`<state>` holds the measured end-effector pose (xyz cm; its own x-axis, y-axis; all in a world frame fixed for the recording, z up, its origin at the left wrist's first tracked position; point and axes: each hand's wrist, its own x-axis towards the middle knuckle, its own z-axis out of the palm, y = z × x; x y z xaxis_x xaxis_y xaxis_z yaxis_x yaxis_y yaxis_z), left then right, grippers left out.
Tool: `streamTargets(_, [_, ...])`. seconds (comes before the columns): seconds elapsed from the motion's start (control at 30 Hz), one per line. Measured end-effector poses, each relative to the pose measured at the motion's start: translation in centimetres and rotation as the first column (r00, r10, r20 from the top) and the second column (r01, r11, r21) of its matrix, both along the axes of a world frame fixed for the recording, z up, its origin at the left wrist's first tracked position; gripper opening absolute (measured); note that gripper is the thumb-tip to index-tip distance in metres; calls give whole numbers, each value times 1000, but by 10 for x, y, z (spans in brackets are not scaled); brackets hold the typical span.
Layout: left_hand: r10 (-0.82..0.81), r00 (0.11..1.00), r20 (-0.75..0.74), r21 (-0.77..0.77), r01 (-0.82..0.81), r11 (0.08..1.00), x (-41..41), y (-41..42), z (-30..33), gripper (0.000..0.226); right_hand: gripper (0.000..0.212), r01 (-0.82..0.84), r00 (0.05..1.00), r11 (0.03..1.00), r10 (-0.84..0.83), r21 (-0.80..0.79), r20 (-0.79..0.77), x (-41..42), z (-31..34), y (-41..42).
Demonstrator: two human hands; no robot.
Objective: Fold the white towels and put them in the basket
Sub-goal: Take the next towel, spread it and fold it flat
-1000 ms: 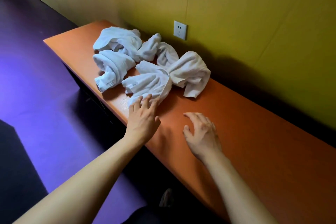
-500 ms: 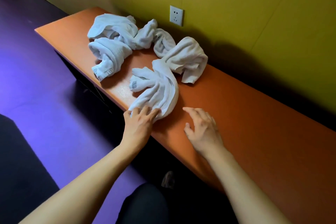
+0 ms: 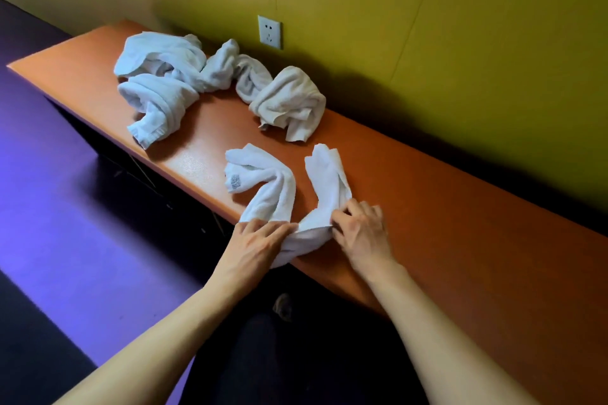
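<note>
One white towel (image 3: 279, 187) lies bunched in a U shape at the front edge of the orange table (image 3: 444, 207). My left hand (image 3: 256, 246) grips its near left part at the table's edge. My right hand (image 3: 360, 227) pinches the right strand of the same towel. Farther back lie other crumpled white towels: a twisted pile (image 3: 164, 82) at the far left and a bunched one (image 3: 289, 102) near the wall. No basket is in view.
A white wall socket (image 3: 269, 31) sits on the yellow wall just behind the towels. The table runs along the wall to the right. Purple floor (image 3: 82, 223) lies to the left, below the table's front edge.
The near towel was dragged away from the pile to the table's front edge. My right hand, flat on the table before, now grips the towel's right strand beside my left hand.
</note>
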<state>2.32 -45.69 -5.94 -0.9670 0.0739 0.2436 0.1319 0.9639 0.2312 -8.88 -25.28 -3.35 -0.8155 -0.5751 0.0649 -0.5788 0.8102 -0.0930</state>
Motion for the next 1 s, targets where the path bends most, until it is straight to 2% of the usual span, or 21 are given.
streamTargets(0.07, [27, 998, -61, 10, -27, 1000, -7, 7, 9, 31, 14, 10, 997, 997, -16, -77, -75, 0, 10, 21])
streamTargets(0.17, [105, 984, -141, -91, -118, 989, -23, 19, 26, 28, 10, 53, 991, 965, -82, -257, -104, 4, 32, 49])
streamTargets(0.23, [132, 984, -122, -107, -145, 984, -31, 26, 34, 31, 9, 52, 989, 931, -97, -361, -110, 8, 49, 66])
streamTargets(0.33, [218, 974, -68, -43, -221, 974, -41, 30, 43, 27, 14, 34, 991, 870, -94, -492, -97, 14, 78, 101])
streamTargets(0.4, [247, 968, -39, 9, -247, 969, -48, 31, 51, 22, 16, 11, 995, 867, -59, -499, -80, 16, 96, 129])
streamTargets(0.53, [303, 951, -59, 70, -298, 952, -67, 32, 68, 18, 17, 65, 996, 892, -89, -447, -32, 22, 124, 192])
streamTargets(0.6, [320, 946, -56, 54, -317, 947, -75, 33, 74, 19, 20, 74, 996, 930, -83, -361, -11, 27, 138, 219])
streamTargets(0.7, [321, 947, 24, -46, -319, 947, -82, 37, 78, 22, 18, 83, 995, 990, -88, -113, -41, 36, 153, 250])
streamTargets(0.77, [315, 942, 117, -111, -303, 947, -81, 39, 78, 25, 14, 63, 990, 995, -53, 77, -127, 44, 156, 266])
streamTargets(0.83, [351, 926, 140, -107, -338, 935, -77, 39, 79, 27, 11, 79, 980, 981, -44, 178, -195, 53, 155, 283])
streamTargets(0.9, [386, 917, 101, -38, -384, 922, -73, 40, 85, 28, 11, 160, 963, 957, -98, 241, -251, 62, 155, 299])
streamTargets(1.0, [402, 915, -30, 58, -400, 915, -67, 46, 101, 34, 13, 413, 888, 869, -317, 272, -333, 74, 156, 319])
